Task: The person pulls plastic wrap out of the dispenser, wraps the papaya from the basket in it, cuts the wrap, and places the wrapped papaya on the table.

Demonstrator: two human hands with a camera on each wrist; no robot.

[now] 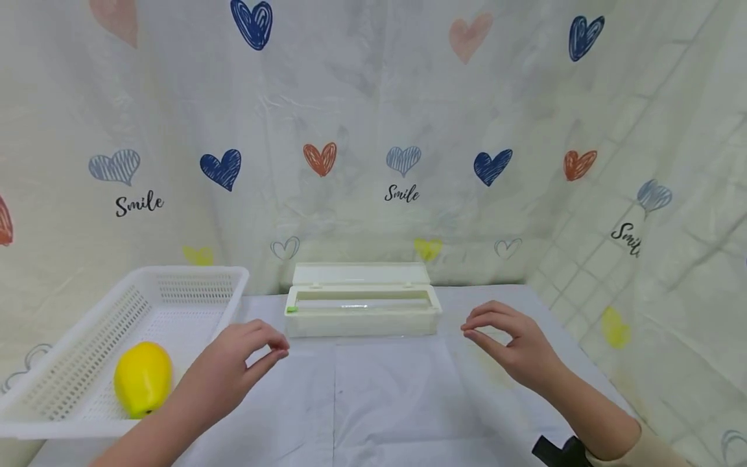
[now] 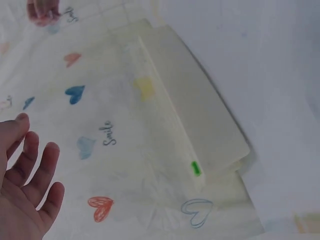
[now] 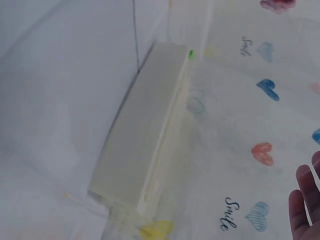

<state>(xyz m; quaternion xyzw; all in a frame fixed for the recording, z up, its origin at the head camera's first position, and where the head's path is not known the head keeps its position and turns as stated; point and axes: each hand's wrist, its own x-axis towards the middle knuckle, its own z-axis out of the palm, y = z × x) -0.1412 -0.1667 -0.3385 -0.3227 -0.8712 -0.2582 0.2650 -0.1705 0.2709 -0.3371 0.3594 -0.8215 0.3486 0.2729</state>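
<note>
Head view: box (image 1: 362,326) sits just beyond and between left hand (image 1: 236,364) and right hand (image 1: 519,350), lid (image 1: 360,274) tipped back, probably for access. I see fingers (image 1: 493,318) bent pinch-style; can't tell if they've got anything.

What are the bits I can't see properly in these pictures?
White basket: head view, its near right corner is behind the left forearm.
Black thing: head view, cut off by the bottom edge.
Box: left wrist view, its inside is mostly hidden behind its front wall.
Right hand: right wrist view, mostly cut off by the right edge.
</note>
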